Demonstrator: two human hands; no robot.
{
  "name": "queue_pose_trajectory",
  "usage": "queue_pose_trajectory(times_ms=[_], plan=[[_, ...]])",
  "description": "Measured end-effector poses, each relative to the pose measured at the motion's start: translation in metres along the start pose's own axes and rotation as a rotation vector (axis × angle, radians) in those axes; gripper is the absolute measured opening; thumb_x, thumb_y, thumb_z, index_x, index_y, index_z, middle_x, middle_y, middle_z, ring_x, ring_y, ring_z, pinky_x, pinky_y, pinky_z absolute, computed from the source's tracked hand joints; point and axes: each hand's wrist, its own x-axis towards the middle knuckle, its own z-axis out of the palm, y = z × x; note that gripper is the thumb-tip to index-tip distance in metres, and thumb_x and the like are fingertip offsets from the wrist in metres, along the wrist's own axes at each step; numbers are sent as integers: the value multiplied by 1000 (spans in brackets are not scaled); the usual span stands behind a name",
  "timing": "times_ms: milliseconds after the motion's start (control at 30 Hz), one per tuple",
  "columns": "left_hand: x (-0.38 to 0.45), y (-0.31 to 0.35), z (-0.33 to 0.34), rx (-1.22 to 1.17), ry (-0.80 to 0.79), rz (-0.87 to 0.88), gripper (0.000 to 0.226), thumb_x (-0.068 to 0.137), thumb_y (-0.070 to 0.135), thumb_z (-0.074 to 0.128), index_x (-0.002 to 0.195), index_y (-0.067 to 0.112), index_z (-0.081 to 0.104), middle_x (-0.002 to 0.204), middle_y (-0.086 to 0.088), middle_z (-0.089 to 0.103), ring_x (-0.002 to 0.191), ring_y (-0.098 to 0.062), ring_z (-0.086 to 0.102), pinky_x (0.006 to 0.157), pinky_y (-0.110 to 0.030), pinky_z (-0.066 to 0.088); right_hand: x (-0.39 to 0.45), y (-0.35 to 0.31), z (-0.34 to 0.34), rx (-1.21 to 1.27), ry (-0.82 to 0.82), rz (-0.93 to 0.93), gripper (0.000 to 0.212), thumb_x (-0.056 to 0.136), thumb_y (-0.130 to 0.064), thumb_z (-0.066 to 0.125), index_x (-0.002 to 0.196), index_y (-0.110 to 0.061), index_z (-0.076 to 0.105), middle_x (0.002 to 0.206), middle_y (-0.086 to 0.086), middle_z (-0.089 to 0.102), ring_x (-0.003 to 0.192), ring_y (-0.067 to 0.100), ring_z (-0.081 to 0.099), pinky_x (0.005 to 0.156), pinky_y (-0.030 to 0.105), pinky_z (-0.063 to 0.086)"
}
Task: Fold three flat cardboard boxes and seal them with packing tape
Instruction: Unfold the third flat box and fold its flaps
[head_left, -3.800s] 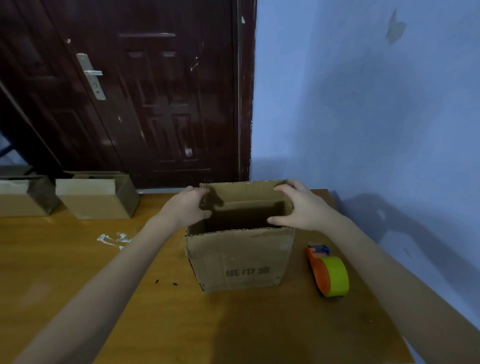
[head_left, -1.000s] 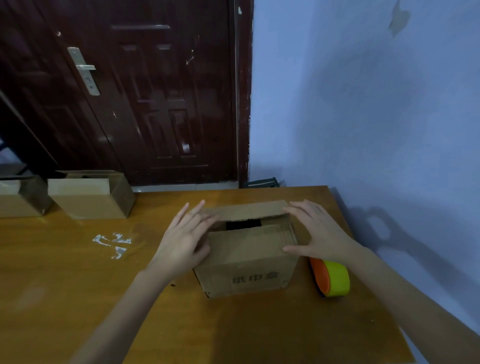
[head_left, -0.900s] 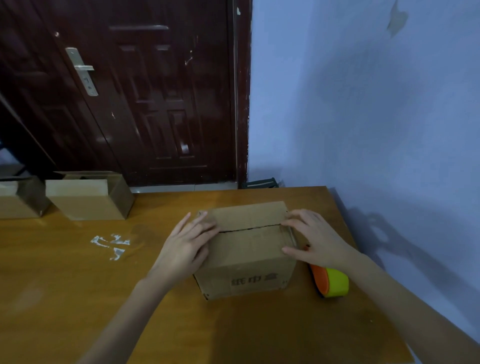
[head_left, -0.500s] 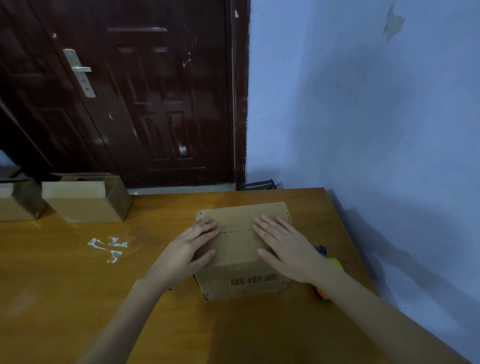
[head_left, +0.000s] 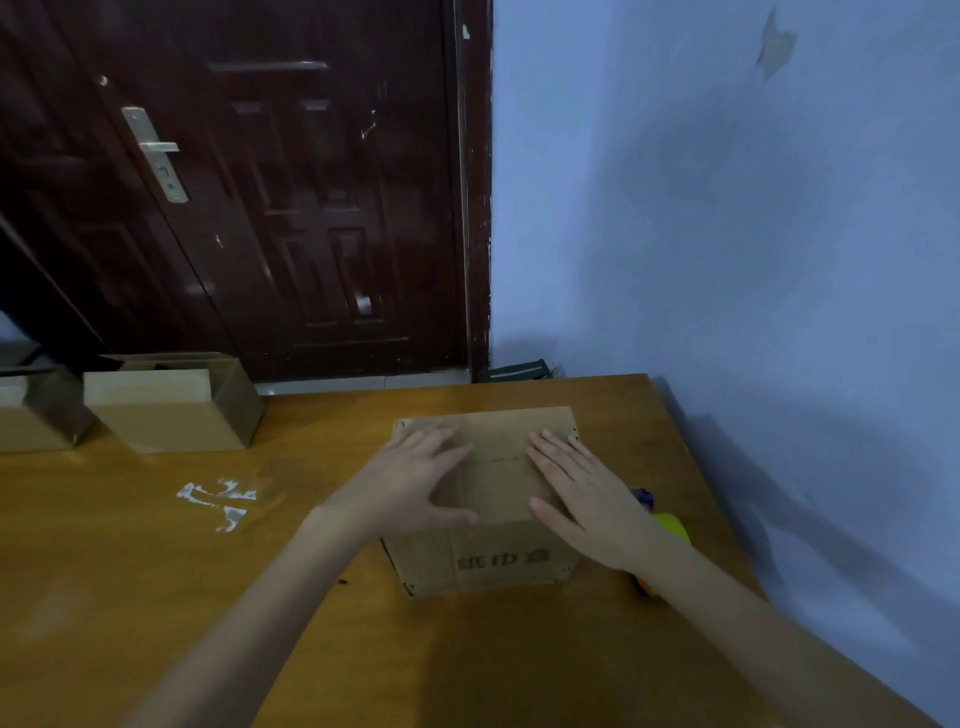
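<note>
A brown cardboard box with dark printed characters on its front stands on the wooden table, right of centre. Its top flaps lie folded flat, meeting at a seam across the top. My left hand presses flat on the left part of the top. My right hand lies flat on the right part, fingers straight. The tape dispenser, yellow roll on an orange holder, sits right of the box, mostly hidden behind my right wrist.
Two other cardboard boxes stand at the table's far left edge. White tape scraps stick to the tabletop. A dark wooden door is behind; a blue wall runs along the table's right side.
The box's open top flaps were folded down until they met. Both hands slid from the box's sides onto its top and now press it flat.
</note>
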Motion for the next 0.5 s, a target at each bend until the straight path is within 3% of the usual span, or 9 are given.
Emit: queue_pose_trajectory(times_ms=[100,233,333,400,500], plan=[[21,27,-8,10,-86,0,87,82,76,34,151,26,13,159,0,7,145,-18,7,114,-36,2,-2,-3,0,53,44,20,65,97,-55,9,151,-18,15,159,-4,6,144,5,-5,114,23,-15],[34,37,-15,118,-11,-84,64,93,58,37,146,22,31,152,-4,30,139,-21,29,112,-40,25,-3,-7,0,239,173,85,45,103,-33,31,144,-16,37,155,-2,27,143,5,9,116,23,-5],[32,37,-14,94,49,-160,57,91,56,44,138,24,41,141,-3,41,129,-21,39,105,-38,35,-1,-11,-3,357,271,183,38,100,-30,43,133,-14,52,149,1,38,142,12,20,119,32,10],[26,31,-14,61,117,-247,57,89,58,47,133,23,44,134,-3,43,122,-21,43,99,-36,40,-2,-12,-4,400,318,284,39,97,-31,49,131,-14,53,147,3,38,139,16,27,116,37,23],[15,10,-17,-43,170,-425,68,83,64,52,131,17,41,128,-4,42,114,-20,47,86,-32,45,-1,-5,-13,597,344,463,45,95,-38,51,135,-16,47,144,2,36,134,17,34,104,29,33]])
